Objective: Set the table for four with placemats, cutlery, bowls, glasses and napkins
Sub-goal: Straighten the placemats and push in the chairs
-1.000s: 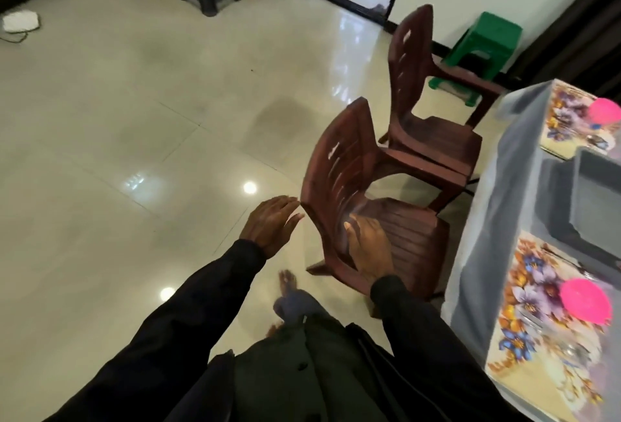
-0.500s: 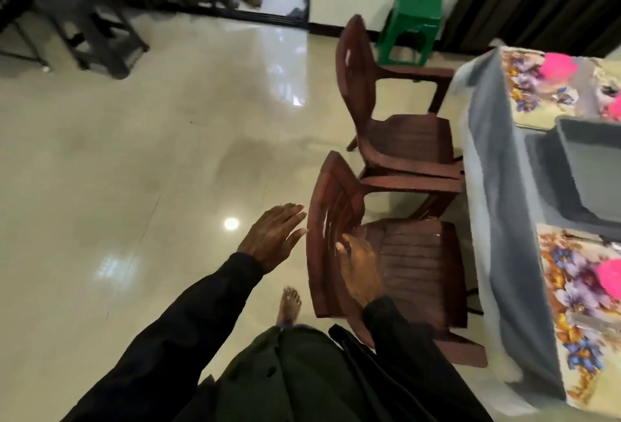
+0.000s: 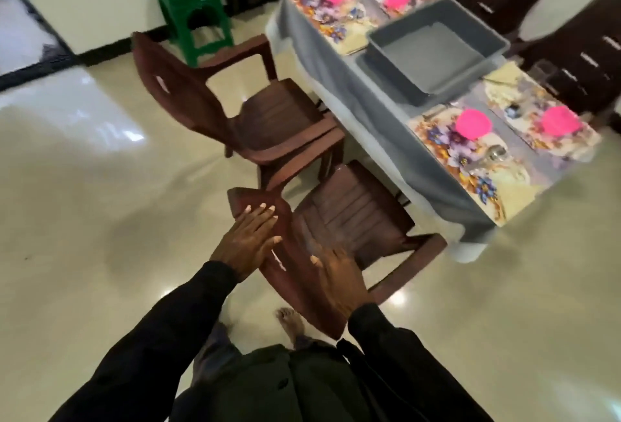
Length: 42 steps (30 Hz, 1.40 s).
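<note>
- I had the left hand resting on the top of the near chair backrest, its fingers straight and close together, curled round nothing.
- The right hand lay flat against the same backrest, lower down. Its fingers were loosely apart with the thumb out, and it clamped nothing that I could see.
- The near chair stood at the long edge of the table closest to me, with a second chair just beyond it along that edge.
- Floral placemats lay at the four corners of the table, and each carried a pink bowl.
- A grey tub sat in the middle of the table, between the two pairs of mats.
- A glint of metal showed on the mat at the corner closest to me, beside its bowl. It was too blurred for me to name.
- A green stool stood by the wall, past the table's far end.
</note>
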Motion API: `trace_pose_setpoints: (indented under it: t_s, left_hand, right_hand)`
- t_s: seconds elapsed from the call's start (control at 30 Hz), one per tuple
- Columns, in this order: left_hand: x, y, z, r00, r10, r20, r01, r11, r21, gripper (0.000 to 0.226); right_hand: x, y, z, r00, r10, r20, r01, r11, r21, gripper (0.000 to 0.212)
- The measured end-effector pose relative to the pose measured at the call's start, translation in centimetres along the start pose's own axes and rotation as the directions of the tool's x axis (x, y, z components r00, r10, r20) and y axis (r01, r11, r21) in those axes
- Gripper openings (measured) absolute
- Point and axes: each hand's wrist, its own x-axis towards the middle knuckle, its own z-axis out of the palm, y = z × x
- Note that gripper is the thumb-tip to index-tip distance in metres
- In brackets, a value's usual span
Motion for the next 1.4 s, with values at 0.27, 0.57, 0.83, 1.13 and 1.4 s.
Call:
trace_pose_setpoints:
  t_s: [0.27,0.57,0.83,1.13,1.4]
  left_hand:
    - [-0.2,-5.3,1.3,0.913,0.359,0.194,-0.363,0.932,-0.014,0.063]
    - [0.1,-8.2,0.0,0.786,0.544,0.293,-0.546,0.834,-0.085,0.066]
    - [-1.6,-9.8,-0.3,0.741,0.583,0.335,-0.587,0.803,-0.100,0.065]
    - [0.5,-7.2,-0.1,0.734,0.498,0.461,-0.537,0.842,-0.054,0.072]
    - [1.1,-4.6,0.5,0.740,0.497,0.453,-0.515,0.852,-0.093,0.074]
  right_hand:
    - [-5.8,-7.9,4.1,0.928,0.329,-0.173,-0.331,0.943,0.017,0.053]
    - [-7.4,-13.7,9.1,0.755,0.593,-0.281,-0.619,0.785,-0.008,0.066]
    - [-8.4,-16.3,11.8,0.697,0.637,-0.329,-0.687,0.725,-0.052,0.068]
    - [-8.1,-14.2,9.8,0.700,0.636,-0.326,-0.694,0.713,-0.100,0.068]
    - [-8.8,-11.9,8.4,0.714,0.639,-0.287,-0.690,0.712,-0.132,0.078]
